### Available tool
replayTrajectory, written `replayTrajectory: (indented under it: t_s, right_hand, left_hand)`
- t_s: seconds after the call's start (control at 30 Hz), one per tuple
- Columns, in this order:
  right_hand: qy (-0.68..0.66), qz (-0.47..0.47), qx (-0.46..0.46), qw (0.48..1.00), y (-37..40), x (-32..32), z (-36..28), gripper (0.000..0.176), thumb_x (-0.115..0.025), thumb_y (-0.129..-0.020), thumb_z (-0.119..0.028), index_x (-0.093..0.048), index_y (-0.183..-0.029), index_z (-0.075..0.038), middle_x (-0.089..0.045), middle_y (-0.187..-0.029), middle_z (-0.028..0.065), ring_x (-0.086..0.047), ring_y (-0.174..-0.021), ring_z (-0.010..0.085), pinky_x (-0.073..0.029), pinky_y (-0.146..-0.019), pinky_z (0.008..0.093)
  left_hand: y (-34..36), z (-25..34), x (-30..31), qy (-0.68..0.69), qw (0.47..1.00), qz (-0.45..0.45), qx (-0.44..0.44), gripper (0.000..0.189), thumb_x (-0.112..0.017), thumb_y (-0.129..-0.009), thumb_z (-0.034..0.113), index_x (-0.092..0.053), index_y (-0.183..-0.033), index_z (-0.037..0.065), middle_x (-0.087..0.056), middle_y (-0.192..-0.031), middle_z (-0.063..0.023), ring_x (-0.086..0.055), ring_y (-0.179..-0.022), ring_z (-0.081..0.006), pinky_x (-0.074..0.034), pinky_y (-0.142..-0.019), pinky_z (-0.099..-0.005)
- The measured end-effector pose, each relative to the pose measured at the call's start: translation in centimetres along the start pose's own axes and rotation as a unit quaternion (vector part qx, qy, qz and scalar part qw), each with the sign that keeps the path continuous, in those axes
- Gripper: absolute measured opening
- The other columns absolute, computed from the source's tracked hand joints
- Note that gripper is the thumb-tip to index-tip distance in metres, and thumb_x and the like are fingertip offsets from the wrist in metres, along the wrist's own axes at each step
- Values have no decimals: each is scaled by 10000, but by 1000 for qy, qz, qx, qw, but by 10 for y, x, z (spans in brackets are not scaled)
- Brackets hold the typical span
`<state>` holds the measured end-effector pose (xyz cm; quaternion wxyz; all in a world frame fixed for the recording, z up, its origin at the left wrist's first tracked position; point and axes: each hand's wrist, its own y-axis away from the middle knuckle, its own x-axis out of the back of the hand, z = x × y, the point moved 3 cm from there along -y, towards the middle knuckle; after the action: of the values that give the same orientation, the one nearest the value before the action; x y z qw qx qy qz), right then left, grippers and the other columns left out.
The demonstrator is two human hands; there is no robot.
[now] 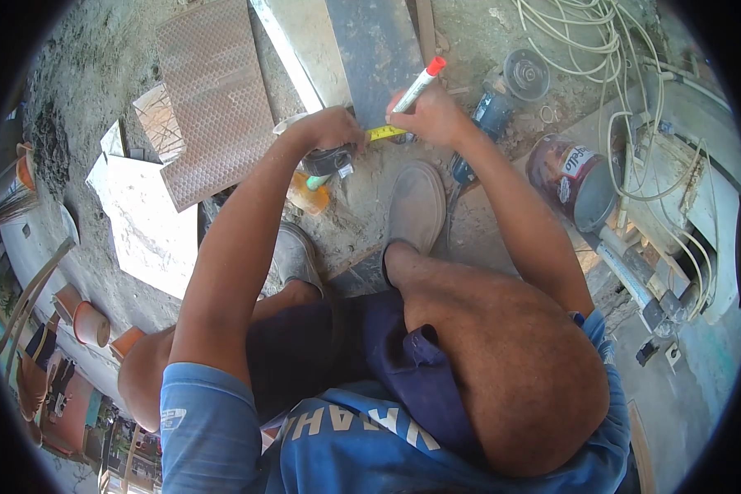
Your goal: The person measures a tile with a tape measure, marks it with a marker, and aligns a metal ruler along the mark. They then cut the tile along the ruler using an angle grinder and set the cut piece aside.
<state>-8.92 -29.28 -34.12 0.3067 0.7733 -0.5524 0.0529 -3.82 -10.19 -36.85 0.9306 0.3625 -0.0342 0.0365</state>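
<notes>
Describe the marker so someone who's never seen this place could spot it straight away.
Find the long dark panel at the top middle of the view. By its lower right edge is the right hand, with the marker slanting up out of it. Its white barrel and bright red end set it apart from the yellow measuring tape just below.

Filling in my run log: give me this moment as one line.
left hand: holding yellow tape | right hand: holding marker, red end up, at yellow tape | yellow tape: spanning between hands | dark board: beyond hands
</notes>
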Motion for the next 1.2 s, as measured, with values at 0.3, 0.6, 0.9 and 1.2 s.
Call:
replayTrajectory:
  t_s: [0.3, 0.6, 0.9, 1.2]
  right_hand:
    - [-11, -10, -10, 1000, 0, 0, -1, 236, -713, -796, -214, -714, -904, -4, -700, -778, 120, -670, -718, 197, -527, -704, 331]
    - [-21, -9, -7, 1000, 0, -1, 3, 228, -709, -797, -213, -711, -904, -12, -698, -785, 108, -663, -726, 189, -523, -710, 326]
    - [-29, -25, -10, 999, 1, 0, -1, 218, -717, -791, -204, -710, -900, -16, -700, -793, 109, -664, -737, 186, -522, -718, 327]
    - [-37, -22, -9, 999, 3, 2, -7, 192, -709, -785, -176, -707, -892, -17, -688, -777, 91, -648, -733, 169, -516, -714, 321]
  left_hand:
    - [0, -2, -1, 15, 999, 3, 34, 233, -620, -820, 268, -772, -855, 95, -719, -803, -74, -661, -745, -194, -502, -740, -335]
    - [1, -1, -2, 18, 999, 3, 49, 231, -620, -821, 265, -776, -861, 100, -715, -791, -79, -658, -735, -203, -502, -738, -338]
    - [-5, -8, -3, 25, 999, 6, 19, 308, -612, -915, 296, -767, -840, 41, -704, -719, -32, -637, -667, -121, -502, -685, -291]
    - [-6, -11, -3, 41, 998, 16, 55, 239, -663, -764, 297, -786, -831, 103, -719, -800, -89, -652, -747, -208, -499, -737, -347]
